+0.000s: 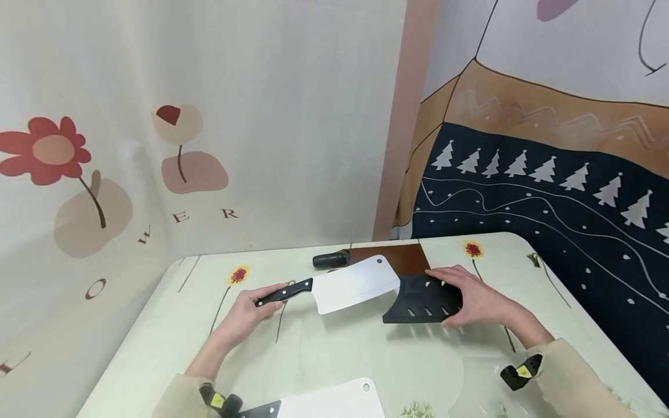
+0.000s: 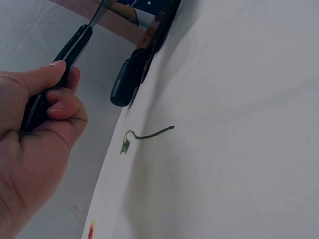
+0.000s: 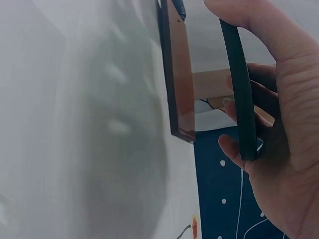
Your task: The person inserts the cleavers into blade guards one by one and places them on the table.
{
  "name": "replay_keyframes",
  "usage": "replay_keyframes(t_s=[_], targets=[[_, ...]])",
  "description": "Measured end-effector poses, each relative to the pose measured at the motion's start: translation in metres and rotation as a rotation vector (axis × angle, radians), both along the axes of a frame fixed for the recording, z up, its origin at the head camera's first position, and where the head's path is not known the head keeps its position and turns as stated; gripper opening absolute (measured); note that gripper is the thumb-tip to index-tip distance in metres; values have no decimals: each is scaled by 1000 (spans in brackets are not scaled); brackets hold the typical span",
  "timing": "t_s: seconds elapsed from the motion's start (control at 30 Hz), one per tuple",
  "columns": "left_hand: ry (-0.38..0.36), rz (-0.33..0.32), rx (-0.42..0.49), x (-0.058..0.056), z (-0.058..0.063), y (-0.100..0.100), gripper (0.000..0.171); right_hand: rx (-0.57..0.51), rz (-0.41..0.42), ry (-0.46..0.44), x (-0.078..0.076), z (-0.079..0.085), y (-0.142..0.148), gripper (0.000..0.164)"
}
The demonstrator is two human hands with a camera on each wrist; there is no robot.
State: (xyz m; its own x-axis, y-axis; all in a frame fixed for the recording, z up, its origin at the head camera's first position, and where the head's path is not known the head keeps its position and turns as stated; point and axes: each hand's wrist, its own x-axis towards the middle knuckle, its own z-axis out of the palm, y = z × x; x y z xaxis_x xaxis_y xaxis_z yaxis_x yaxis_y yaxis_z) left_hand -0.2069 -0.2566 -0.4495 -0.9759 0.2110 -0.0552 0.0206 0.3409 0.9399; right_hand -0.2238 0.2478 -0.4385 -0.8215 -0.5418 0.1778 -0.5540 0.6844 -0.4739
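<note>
My left hand (image 1: 250, 316) grips a cleaver (image 1: 355, 285) by its black riveted handle, with the wide silver blade pointing right above the table. In the left wrist view, the thumb and curled fingers wrap round this handle (image 2: 75, 47). A black slotted blade guard (image 1: 422, 305) is held by my right hand (image 1: 478, 299), thumb on the near edge and fingers on the far edge. The blade's front end meets the guard's curved left edge; whether it has entered cannot be told. In the right wrist view, the guard (image 3: 241, 94) appears edge-on against the palm.
A second cleaver (image 1: 329, 402) lies at the near edge of the head view, partly cut off. At the back of the table (image 1: 172, 325) is a brown flat thing (image 1: 399, 255) with a black handle (image 1: 329, 260), partly behind the held cleaver. Patterned curtains hang behind.
</note>
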Motion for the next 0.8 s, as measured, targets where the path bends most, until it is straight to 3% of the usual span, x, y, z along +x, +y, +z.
replay_keyframes(t_s=[0.8], targets=[[22,-187,-5,2,8,-11,49,-22,6,25,4,-2,4,95]])
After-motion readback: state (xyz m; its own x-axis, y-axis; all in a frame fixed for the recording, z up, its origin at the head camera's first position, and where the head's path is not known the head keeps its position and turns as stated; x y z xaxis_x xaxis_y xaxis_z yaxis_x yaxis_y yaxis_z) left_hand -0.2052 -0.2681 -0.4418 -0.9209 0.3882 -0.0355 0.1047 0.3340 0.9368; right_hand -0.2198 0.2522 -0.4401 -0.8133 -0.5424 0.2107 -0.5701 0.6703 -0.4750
